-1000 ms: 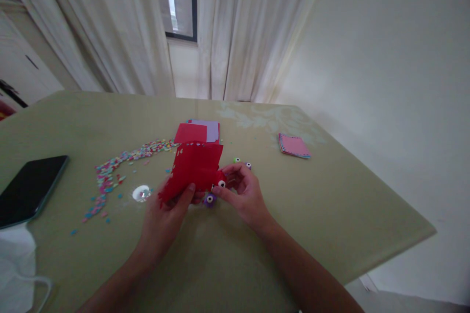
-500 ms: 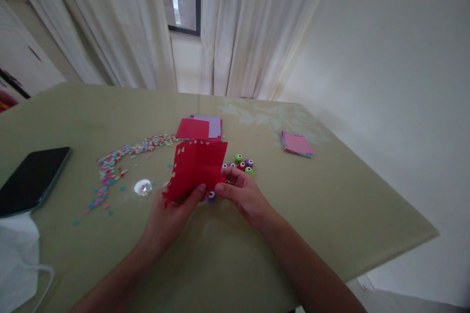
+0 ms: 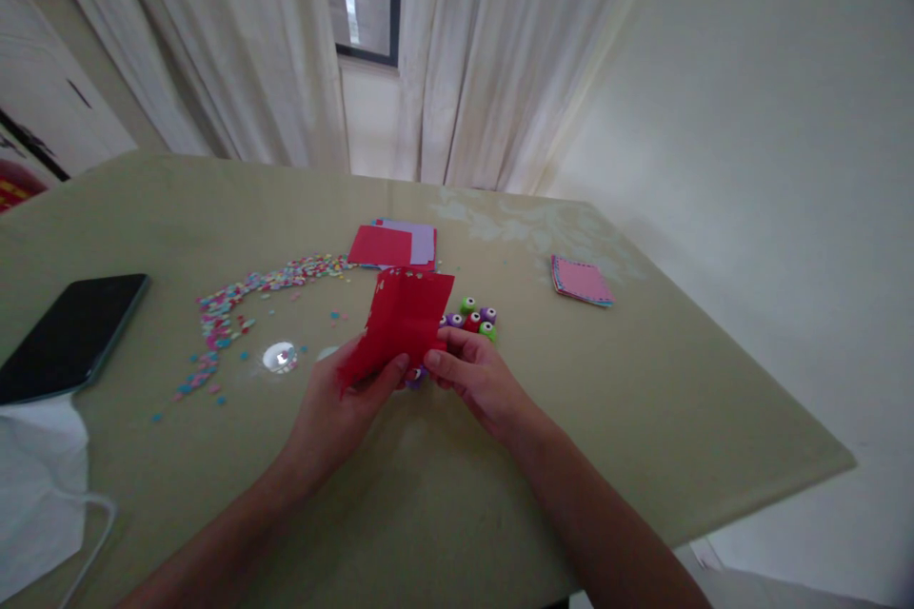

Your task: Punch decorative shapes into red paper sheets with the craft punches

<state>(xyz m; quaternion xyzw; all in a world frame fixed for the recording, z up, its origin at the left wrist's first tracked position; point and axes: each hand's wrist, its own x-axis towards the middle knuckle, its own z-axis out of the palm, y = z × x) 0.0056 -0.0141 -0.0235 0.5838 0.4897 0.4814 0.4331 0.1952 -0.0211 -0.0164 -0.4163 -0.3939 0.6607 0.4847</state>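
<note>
A square sheet of red paper (image 3: 408, 316) is held up over the table, small cut-outs running along its top and left edges. My left hand (image 3: 349, 397) is closed on its lower left part, thumb on the near face. At the lower right corner, the fingers of my right hand (image 3: 467, 366) pinch the paper's edge; whether a small red object is also in them I cannot make out. Just behind that hand sit several small green, purple and red figures with round eyes (image 3: 471, 319). A purple one (image 3: 415, 379) shows partly beneath the paper.
Loose coloured confetti (image 3: 253, 290) curves across the left of the table (image 3: 643, 400). Near it lies a clear round disc (image 3: 280, 358). A phone (image 3: 71, 333) and white mask (image 3: 43, 495) are far left. Paper stacks lie behind (image 3: 382, 245) and at right (image 3: 582, 282).
The red paper has tilted and turned slightly, so its left edge shows less. Both hands keep their hold. The whole view has shifted a little.
</note>
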